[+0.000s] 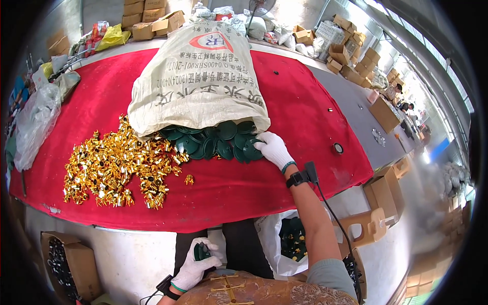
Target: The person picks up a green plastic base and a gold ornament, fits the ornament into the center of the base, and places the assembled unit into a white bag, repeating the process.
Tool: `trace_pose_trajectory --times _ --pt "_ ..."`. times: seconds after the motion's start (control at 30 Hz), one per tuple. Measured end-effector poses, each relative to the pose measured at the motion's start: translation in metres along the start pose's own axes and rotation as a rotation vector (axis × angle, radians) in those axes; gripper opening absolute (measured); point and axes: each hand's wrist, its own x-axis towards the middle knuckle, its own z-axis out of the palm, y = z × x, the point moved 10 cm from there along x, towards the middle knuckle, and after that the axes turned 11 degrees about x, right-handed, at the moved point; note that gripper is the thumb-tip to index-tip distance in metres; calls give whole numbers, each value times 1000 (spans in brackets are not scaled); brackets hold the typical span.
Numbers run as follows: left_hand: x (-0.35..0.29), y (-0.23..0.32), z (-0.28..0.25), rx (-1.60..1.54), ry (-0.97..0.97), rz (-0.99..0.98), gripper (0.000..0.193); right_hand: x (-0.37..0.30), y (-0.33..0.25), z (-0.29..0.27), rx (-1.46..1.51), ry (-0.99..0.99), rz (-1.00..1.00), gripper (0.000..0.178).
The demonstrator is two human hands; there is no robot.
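My right hand (275,150), in a white knit glove, reaches to the right end of a pile of dark green round discs (227,130). Its fingers are closed on the edge of one green disc (251,151). The pile spills from the mouth of a large white woven sack (198,96) lying on the table. Low in front of my body, my left hand (197,264), gloved too, is closed around dark green discs (202,252); how many is hidden. Left of the discs spreads a heap of shiny gold clawed pieces (122,168), with one gold piece (189,179) apart.
A red cloth (310,127) covers the table. A small dark round lid (337,148) lies at its right. Below the table edge stand a white bag (272,239) with green and gold pieces and a cardboard box (81,264) of dark parts. A cable (333,213) hangs beside my right forearm.
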Motion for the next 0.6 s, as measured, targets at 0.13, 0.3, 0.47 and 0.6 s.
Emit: trace_pose_trajectory --times 0.13,0.3,0.47,0.6 --pt "-4 6 8 -39 -9 -5 50 -36 -16 -9 83 196 -332 22" --pt "-8 33 20 -118 -19 30 53 -90 -42 17 615 66 -178 18" --pt "10 53 36 -285 -172 176 79 -198 -122 85 1042 -475 -34 22" --pt "-1 62 44 -308 -240 257 94 -248 -138 134 1019 -661 91 31"
